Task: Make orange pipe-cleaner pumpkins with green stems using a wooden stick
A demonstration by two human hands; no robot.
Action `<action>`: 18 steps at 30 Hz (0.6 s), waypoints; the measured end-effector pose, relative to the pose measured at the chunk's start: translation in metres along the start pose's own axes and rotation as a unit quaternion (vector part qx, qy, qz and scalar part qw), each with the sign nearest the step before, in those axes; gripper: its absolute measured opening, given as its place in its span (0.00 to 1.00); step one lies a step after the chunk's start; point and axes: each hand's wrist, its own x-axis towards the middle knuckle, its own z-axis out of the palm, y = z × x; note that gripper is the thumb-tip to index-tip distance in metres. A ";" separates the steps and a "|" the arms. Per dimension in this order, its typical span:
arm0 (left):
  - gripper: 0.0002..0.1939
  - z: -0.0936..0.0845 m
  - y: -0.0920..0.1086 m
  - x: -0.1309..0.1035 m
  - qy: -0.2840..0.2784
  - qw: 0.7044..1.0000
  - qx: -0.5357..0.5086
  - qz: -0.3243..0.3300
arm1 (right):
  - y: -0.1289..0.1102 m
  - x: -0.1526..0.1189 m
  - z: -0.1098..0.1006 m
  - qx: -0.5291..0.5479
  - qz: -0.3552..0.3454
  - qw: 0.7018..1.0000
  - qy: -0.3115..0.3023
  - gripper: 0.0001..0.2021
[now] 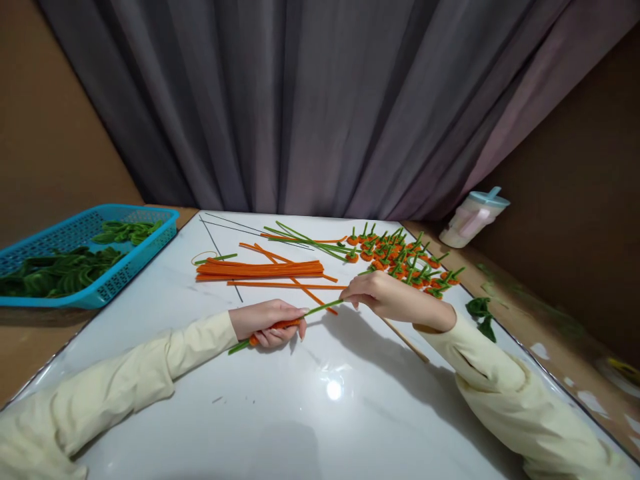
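Note:
My left hand (273,323) is closed around an orange piece (287,324) with a green stem (323,307) running out of it to the right. A green end also sticks out below and left of that hand. The fingertips of my right hand (373,293) pinch the far end of the green stem. Behind my hands lies a bundle of orange fuzzy sticks (260,269), with loose orange sticks crossing near it. Many small orange pieces with green stems (390,253) stand grouped beyond my right hand.
A blue basket (100,287) with green leafy pieces (65,272) is at the left. Long green sticks (305,235) and thin dark rods (220,257) lie at the back of the white table (240,427). At right are a lidded cup (473,217), dark green leaves (481,317) and a thin wooden stick (407,340).

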 end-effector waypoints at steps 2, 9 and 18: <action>0.21 -0.001 0.000 0.001 0.009 1.000 -0.003 -0.002 | -0.003 -0.001 -0.002 0.012 0.019 1.000 -0.008 0.13; 0.17 -0.001 0.000 0.003 0.046 0.998 -0.040 0.015 | -0.026 -0.010 -0.010 0.033 -0.007 0.997 -0.066 0.16; 0.20 -0.002 0.000 0.004 0.042 0.997 -0.067 0.018 | -0.041 -0.006 0.003 0.034 -0.038 0.987 -0.155 0.22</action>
